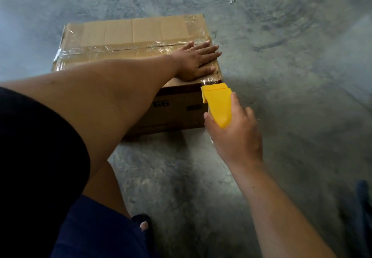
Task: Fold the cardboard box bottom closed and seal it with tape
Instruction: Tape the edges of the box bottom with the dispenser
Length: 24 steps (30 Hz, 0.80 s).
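Observation:
A brown cardboard box [120, 34] lies on the concrete floor with its flaps folded flat. Clear tape [112, 48] runs along the centre seam, and more tape crosses the right end. My left hand [196, 61] lies flat, fingers spread, on the box's right end, pressing the tape there. My right hand [235, 135] grips a yellow tape dispenser [218, 104] held against the box's near right corner. A short stretch of clear tape runs from its front edge up onto the box top.
Grey concrete floor [281, 56] surrounds the box on all sides. My knee in dark blue shorts and a dark sandal [143, 220] are at the lower left. A small white scrap [231, 1] lies on the floor beyond the box.

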### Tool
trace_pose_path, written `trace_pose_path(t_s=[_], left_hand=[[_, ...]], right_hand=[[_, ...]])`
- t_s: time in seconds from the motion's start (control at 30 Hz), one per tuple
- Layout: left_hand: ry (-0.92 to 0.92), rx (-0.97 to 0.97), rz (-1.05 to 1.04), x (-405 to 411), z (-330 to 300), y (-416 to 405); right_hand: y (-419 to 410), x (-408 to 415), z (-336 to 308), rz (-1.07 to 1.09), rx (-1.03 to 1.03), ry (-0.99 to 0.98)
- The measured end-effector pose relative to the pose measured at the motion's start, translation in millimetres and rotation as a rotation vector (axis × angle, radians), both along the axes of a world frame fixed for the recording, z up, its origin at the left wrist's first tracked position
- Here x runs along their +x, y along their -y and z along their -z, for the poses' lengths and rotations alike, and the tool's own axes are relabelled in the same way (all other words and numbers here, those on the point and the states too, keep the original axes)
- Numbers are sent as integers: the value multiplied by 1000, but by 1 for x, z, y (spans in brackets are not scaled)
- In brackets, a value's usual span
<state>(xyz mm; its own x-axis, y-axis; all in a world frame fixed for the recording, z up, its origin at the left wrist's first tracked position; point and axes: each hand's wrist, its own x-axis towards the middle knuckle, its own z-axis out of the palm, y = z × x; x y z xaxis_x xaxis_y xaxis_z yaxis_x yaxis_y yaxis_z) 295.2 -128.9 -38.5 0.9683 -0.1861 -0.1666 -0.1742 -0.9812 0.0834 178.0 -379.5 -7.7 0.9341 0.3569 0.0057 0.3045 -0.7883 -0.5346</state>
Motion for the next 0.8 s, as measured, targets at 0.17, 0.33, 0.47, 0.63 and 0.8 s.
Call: trace_pose_path(t_s=[0.17,0.33,0.47,0.63,0.8], left_hand=[[-30,13,-5,-3,-4,6],[-1,20,44,-20,-6,24],[1,7,6,-21,3,25],[8,-1,6,-10,0,17],[8,0,6,-6,0,12]], right_hand=[[0,-1,9,9,-9,-23],[3,-8,18,21,-4,-70],[10,-13,22,20,14,-60],[17,-10,23,1,15,5],[21,-15,37,6,-1,15]])
